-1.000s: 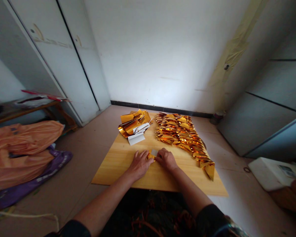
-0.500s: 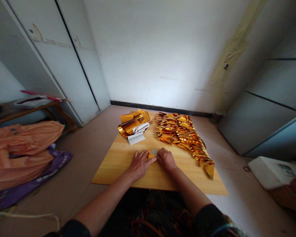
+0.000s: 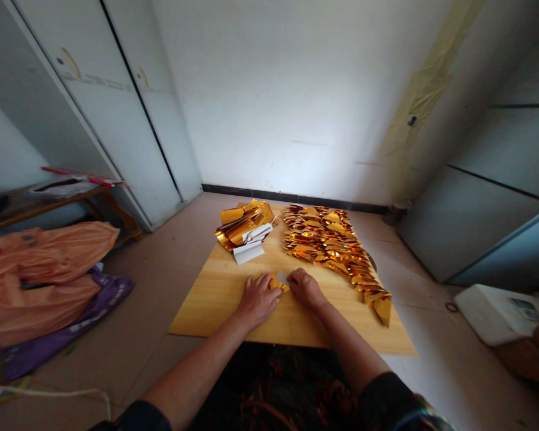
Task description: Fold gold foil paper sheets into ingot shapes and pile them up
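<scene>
A small piece of gold foil paper, partly folded and with a pale grey side showing, lies on the wooden board between my two hands. From its left side my left hand presses and grips it, fingers closed over the edge. My right hand pinches its right edge, with the fingertips partly hidden. Beyond my left hand sits a loose pile of gold paper sheets, with a white-sided sheet in front. To the right, several folded gold paper pieces stand in tight rows.
A grey cabinet and an orange bag over a purple bag are on the left. At the right stand a grey fridge-like cabinet and a white box. A wall rises behind the board.
My left thumb has drawn back from the right hand, showing more of the gold paper's lower edge. My right hand has shifted slightly right. The piles look the same.
</scene>
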The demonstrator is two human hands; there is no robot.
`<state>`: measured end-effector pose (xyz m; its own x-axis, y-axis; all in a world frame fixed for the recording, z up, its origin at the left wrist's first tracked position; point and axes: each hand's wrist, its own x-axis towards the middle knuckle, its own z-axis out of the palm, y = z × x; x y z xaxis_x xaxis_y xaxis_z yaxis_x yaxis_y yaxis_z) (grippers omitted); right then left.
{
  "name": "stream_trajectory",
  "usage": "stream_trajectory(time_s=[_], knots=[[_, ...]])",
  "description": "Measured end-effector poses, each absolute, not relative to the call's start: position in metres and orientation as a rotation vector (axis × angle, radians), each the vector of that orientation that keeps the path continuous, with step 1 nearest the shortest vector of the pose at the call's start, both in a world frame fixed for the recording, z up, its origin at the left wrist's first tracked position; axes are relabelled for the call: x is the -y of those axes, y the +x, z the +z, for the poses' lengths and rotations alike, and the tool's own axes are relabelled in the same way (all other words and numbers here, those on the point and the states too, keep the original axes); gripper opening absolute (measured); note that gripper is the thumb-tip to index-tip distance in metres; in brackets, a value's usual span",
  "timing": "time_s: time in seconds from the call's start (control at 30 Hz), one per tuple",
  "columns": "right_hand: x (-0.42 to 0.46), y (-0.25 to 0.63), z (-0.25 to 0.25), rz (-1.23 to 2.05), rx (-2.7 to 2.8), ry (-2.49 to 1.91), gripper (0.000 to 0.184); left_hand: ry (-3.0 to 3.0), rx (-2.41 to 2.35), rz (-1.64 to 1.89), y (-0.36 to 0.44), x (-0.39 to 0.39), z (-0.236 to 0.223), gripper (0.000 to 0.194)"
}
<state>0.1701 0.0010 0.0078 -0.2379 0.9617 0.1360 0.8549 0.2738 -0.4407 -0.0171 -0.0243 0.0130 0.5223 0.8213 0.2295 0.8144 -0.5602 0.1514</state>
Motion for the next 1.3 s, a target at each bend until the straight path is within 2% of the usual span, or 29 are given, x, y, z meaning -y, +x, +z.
stream_trajectory(time_s=[0.1,0.3,0.47,0.67,0.87,1.03,1.13,1.3], knots=[[-0.003,0.171,0.005,0.396,2.166,-1.651,0.009,2.661,-1.530,0.460,-0.009,0.026,0.016,0.017],[-0.005,0.172,0.003,0.368,2.157,-1.639,0.017,2.522,-1.715,0.509,0.007,0.029,0.020,0.014],[0.011,0.171,0.010,0.149,2.208,-1.624,0.017,2.392,-1.810,0.549,0.015,0.028,0.019,0.008],[0.037,0.164,0.012,0.018,2.285,-1.605,0.015,2.330,-1.619,0.537,-0.001,0.006,0.009,0.012],[0.055,0.149,0.015,0.067,2.345,-1.568,0.010,2.398,-1.330,0.400,-0.024,-0.015,0.016,0.012],[0.051,0.157,0.013,0.195,2.410,-1.398,0.013,2.399,-1.112,0.221,-0.032,-0.025,0.025,0.015],[0.038,0.173,0.009,0.277,2.403,-1.211,0.016,2.382,-1.065,0.133,-0.031,-0.025,0.028,0.020],[0.024,0.187,0.001,0.309,2.361,-1.198,0.017,2.425,-1.066,0.158,-0.028,-0.018,0.025,0.031]])
